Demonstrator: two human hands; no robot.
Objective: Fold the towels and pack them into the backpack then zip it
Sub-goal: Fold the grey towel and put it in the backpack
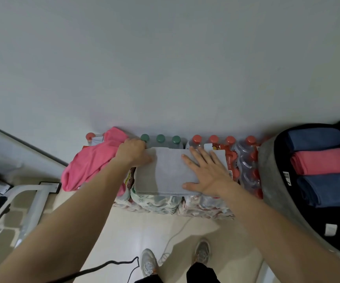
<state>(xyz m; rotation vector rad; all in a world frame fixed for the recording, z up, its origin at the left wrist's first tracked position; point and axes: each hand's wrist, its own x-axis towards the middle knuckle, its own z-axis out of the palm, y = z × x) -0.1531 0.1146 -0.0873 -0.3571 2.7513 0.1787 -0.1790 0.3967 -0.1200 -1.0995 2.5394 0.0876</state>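
Note:
A grey towel (165,172) lies folded flat on top of packs of bottled water. My right hand (203,172) presses flat on its right half, fingers spread. My left hand (133,153) grips the towel's far left corner, fingers curled around the edge. A loose pink towel (89,162) is bunched to the left, partly under my left forearm. At the right, the black backpack (271,180) lies unzipped, holding a folded blue towel (316,138), a folded pink towel (324,160) and another blue towel (328,188).
Shrink-wrapped packs of water bottles (246,166) with green and red caps stand against the white wall. A white metal frame (34,199) is at the left. A black cable (108,264) and a white cable (175,235) run across the floor near my shoes.

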